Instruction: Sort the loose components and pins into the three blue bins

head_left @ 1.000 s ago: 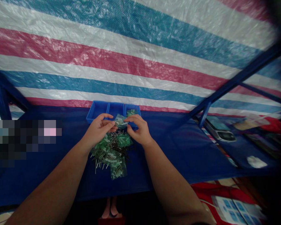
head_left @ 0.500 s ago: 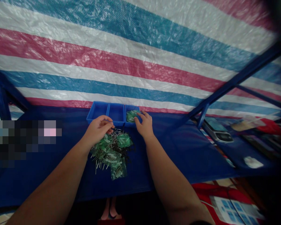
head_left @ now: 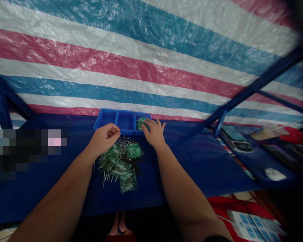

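My left hand [head_left: 106,137] is closed, thumb against fingertips, at the upper left of a heap of metal pins [head_left: 123,144]; whatever it may pinch is too small or hidden to name. Mixed into that heap are small green-tinted plastic bags [head_left: 134,150] with pins inside. My right hand [head_left: 154,131] has its fingers spread over the right compartment of a blue divided tray [head_left: 125,130]. Green bags [head_left: 140,124] lie in that compartment, partly covered by the fingers. The tray's left and middle compartments show only bare blue bottoms.
The heap rests on a blue-covered table [head_left: 192,161]. Behind it hangs a striped plastic sheet [head_left: 131,64]. A blue metal frame bar [head_left: 232,97] slants along the right, with a digital scale [head_left: 239,144] beyond it. A blurred-out patch [head_left: 22,151] covers the left side.
My right hand has spread its fingers wider and shifted slightly left over the right compartment. The left hand has drawn a little left, its fingers still pinched.
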